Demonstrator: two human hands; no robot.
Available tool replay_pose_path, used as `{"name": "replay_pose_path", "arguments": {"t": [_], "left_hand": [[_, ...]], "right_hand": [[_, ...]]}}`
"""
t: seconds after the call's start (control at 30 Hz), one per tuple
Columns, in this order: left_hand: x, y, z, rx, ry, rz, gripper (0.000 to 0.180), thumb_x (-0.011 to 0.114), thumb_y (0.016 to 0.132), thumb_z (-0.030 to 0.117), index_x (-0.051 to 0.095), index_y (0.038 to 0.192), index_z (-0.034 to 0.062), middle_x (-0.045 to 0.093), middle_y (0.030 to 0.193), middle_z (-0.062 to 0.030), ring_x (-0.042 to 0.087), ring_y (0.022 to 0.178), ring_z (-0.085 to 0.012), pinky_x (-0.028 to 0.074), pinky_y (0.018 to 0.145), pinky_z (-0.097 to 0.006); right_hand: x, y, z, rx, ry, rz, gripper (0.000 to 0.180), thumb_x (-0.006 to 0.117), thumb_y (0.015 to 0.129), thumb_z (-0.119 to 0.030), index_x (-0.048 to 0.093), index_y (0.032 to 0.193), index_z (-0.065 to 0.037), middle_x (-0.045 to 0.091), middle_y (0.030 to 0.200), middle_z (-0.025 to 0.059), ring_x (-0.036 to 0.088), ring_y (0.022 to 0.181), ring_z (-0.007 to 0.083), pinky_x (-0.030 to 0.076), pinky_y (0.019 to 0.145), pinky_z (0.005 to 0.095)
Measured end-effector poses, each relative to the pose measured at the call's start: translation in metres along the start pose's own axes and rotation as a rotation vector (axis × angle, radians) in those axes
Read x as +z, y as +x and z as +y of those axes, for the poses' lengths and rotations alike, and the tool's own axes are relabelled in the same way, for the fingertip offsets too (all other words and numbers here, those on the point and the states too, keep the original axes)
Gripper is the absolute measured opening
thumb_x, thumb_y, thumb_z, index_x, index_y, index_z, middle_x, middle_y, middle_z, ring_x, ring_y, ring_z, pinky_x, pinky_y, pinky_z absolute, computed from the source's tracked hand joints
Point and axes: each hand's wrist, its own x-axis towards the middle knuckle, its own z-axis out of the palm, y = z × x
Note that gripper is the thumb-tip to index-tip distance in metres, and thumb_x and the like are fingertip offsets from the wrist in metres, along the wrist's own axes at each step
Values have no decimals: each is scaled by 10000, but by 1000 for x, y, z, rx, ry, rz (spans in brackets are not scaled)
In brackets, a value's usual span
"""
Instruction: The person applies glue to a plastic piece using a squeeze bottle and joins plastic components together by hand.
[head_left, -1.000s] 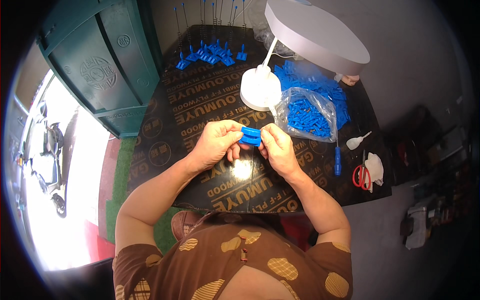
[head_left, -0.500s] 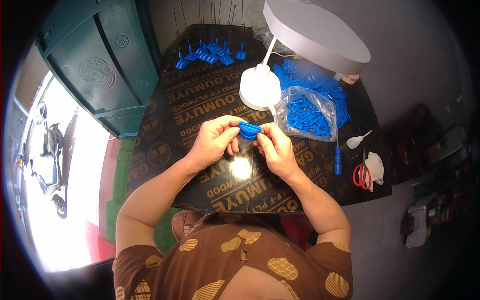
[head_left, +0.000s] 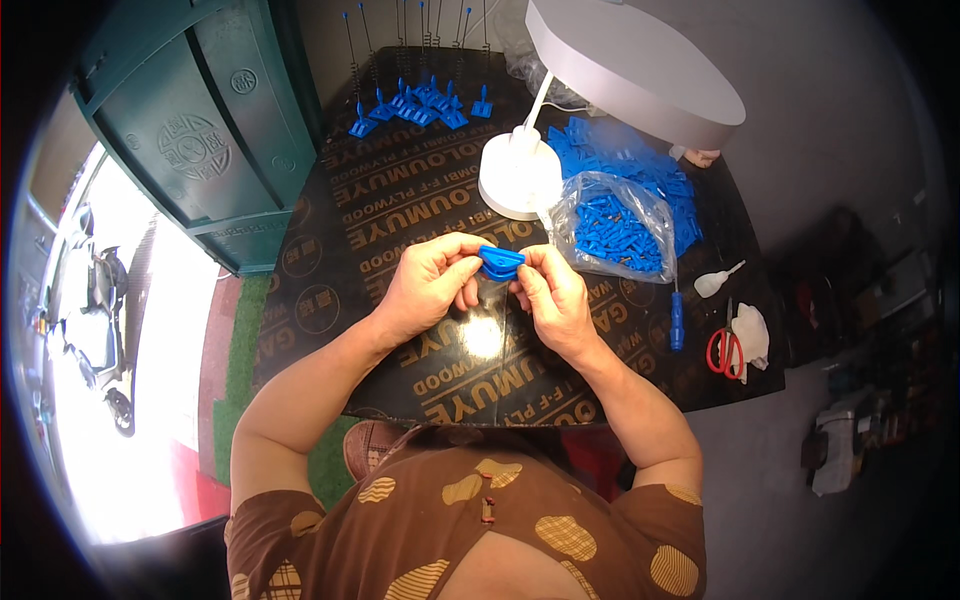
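Between both hands, above the dark plywood tabletop, is a small curved blue plastic piece. My left hand pinches its left end between thumb and fingers. The right end is pinched by my right hand, the thumb in front. The piece has a flat upper face and a second curved layer below it; whether it is one part or two I cannot tell. Beyond it stands the white round lamp base. A clear plastic bag of small blue parts lies just past my right hand.
A pile of flat blue pieces lies behind the bag, under the white lamp head. Blue stands with springy wires fill the far left. At right are a blue screwdriver, a white squeeze bottle and red-handled scissors.
The blue piece has shifted very slightly to the right between my fingers. Both hands keep the same pinch on it.
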Motion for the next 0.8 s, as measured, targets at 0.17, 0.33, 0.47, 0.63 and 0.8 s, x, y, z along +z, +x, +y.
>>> {"name": "replay_pose_path", "arguments": {"t": [0.17,0.33,0.47,0.63,0.8], "left_hand": [[0,-1,0,-11,44,-21,187,512,957,45,623,1090,-24,630,764,-26,560,593,-44,459,532,-175],[1,-1,4,-89,-33,-55,179,521,957,59,622,1074,-31,654,798,-42,565,594,-42,474,540,-174],[0,-1,3,-101,-45,-70,172,527,954,60,618,1061,-40,666,812,-59,575,597,-46,481,537,-178],[0,-1,5,-128,-60,-79,169,540,947,63,608,1047,-56,682,820,-88,589,592,-57,481,523,-180],[-1,-1,3,-156,-79,-79,173,546,944,67,600,1048,-60,684,821,-106,591,580,-63,479,513,-180]], "right_hand": [[-1,-1,0,3,-11,2,112,508,978,-99,557,941,-6,585,698,21,505,582,46,418,520,205],[-3,0,-3,78,40,-4,137,497,989,-121,556,925,-14,568,689,5,491,580,36,410,519,190],[-3,-1,-4,140,123,-11,163,489,999,-148,556,915,-26,552,687,-12,481,579,28,404,521,179],[-3,-1,-4,192,161,-18,187,489,1005,-180,556,914,-32,544,689,-17,480,587,24,407,525,176],[-4,-1,0,228,193,-30,196,489,1007,-195,556,914,-37,538,687,-20,477,588,20,410,525,174]]}}
